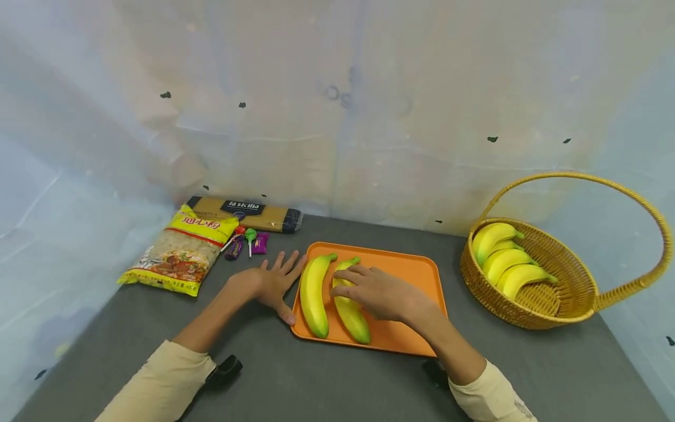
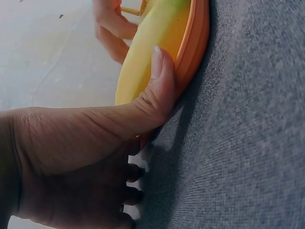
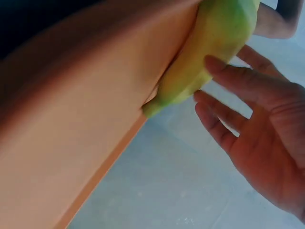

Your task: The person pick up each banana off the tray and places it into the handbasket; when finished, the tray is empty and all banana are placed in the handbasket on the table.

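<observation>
Two yellow bananas with green tips lie side by side on the left half of an orange tray (image 1: 410, 262). My left hand (image 1: 276, 286) is spread along the tray's left edge, its thumb (image 2: 162, 76) at the rim beside the left banana (image 1: 314, 298). Over the right banana (image 1: 354, 321) hovers my right hand (image 1: 377, 291), palm down, partly hiding its middle. In the right wrist view the fingers (image 3: 217, 112) are apart and slightly bent, with the fingertips close to that banana's side.
At the right stands a wicker basket (image 1: 585, 293) with a tall handle and several bananas inside. Back left lie a yellow food bag (image 1: 181, 249), a long pasta pack (image 1: 269, 217), a green lollipop (image 1: 250, 235) and a purple wrapped candy (image 1: 260, 243). Plastic sheeting (image 1: 337, 146) walls the grey table.
</observation>
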Demonstrator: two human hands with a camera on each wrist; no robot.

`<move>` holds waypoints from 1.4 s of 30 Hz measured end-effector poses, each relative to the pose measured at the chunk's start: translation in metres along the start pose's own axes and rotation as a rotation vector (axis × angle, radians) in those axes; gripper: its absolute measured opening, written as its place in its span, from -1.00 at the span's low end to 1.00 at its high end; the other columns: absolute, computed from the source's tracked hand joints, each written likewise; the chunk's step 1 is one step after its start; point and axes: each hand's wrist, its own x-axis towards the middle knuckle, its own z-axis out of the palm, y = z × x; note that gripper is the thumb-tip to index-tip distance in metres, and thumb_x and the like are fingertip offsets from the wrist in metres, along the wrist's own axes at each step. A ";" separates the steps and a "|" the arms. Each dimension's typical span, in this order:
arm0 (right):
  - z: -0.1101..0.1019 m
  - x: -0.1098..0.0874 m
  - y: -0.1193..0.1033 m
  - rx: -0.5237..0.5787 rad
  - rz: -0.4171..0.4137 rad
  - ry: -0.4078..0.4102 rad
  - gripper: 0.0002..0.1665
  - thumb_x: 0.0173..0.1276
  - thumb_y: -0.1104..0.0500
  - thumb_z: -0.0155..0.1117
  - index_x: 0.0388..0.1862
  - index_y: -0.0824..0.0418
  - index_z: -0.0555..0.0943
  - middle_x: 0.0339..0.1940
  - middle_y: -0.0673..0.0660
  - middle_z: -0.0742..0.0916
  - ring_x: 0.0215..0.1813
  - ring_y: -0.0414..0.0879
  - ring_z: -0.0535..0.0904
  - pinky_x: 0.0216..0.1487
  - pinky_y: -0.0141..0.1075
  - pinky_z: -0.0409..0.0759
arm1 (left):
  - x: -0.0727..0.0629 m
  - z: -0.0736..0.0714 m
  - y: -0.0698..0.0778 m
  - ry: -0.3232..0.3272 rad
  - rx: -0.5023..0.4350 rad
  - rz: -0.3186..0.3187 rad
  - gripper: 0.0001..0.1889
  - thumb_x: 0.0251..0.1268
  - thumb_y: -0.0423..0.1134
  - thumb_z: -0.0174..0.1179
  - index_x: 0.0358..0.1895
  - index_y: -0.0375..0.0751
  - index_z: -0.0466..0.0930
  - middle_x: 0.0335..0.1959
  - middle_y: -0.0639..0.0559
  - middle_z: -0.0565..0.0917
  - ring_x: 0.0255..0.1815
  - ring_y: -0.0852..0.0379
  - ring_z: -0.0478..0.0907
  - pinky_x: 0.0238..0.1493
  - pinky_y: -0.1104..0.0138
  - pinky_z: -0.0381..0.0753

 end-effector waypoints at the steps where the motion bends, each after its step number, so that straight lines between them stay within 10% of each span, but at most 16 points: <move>1: 0.000 -0.001 0.001 -0.025 0.008 0.013 -0.34 0.53 0.30 0.28 0.49 -0.18 0.46 0.61 0.04 0.43 0.60 0.07 0.36 0.50 -0.06 0.52 | 0.001 0.000 0.000 0.002 0.005 -0.004 0.64 -0.22 0.63 0.38 0.70 0.05 -0.65 0.73 -0.13 -0.61 0.74 -0.33 -0.62 0.64 -0.38 -0.36; 6: 0.004 -0.005 0.008 -0.113 0.042 0.048 -0.40 0.46 0.35 0.34 0.36 -0.14 0.56 0.39 0.07 0.54 0.28 0.06 0.48 0.26 -0.13 0.59 | 0.010 0.004 -0.005 0.002 0.014 -0.019 0.69 -0.36 0.69 0.36 0.68 0.11 -0.67 0.71 -0.04 -0.65 0.74 -0.23 -0.67 0.68 -0.32 -0.40; 18: -0.015 -0.035 0.035 0.000 0.084 0.141 -0.34 0.40 0.31 0.41 0.45 0.03 0.52 0.33 0.07 0.69 0.32 0.10 0.59 0.42 0.06 0.52 | 0.020 0.006 -0.015 0.019 0.004 0.007 0.68 -0.37 0.69 0.37 0.70 0.11 -0.63 0.72 -0.05 -0.63 0.74 -0.22 -0.68 0.67 -0.33 -0.43; 28: -0.039 -0.086 0.073 0.037 0.235 0.450 -0.48 0.46 0.17 0.40 0.34 0.21 0.52 0.05 0.12 0.75 0.08 0.16 0.65 0.16 0.07 0.57 | 0.018 0.007 -0.017 0.010 0.024 -0.010 0.69 -0.36 0.72 0.34 0.68 0.13 -0.69 0.72 -0.02 -0.65 0.74 -0.22 -0.67 0.68 -0.32 -0.40; 42: -0.028 -0.187 0.136 0.078 0.473 0.833 -0.30 0.25 0.68 0.26 0.36 0.33 0.50 0.15 0.43 0.69 0.14 0.42 0.46 0.12 0.25 0.43 | 0.021 0.009 -0.021 0.017 0.016 0.021 0.71 -0.39 0.73 0.33 0.69 0.09 -0.66 0.72 -0.04 -0.64 0.74 -0.24 -0.66 0.67 -0.33 -0.42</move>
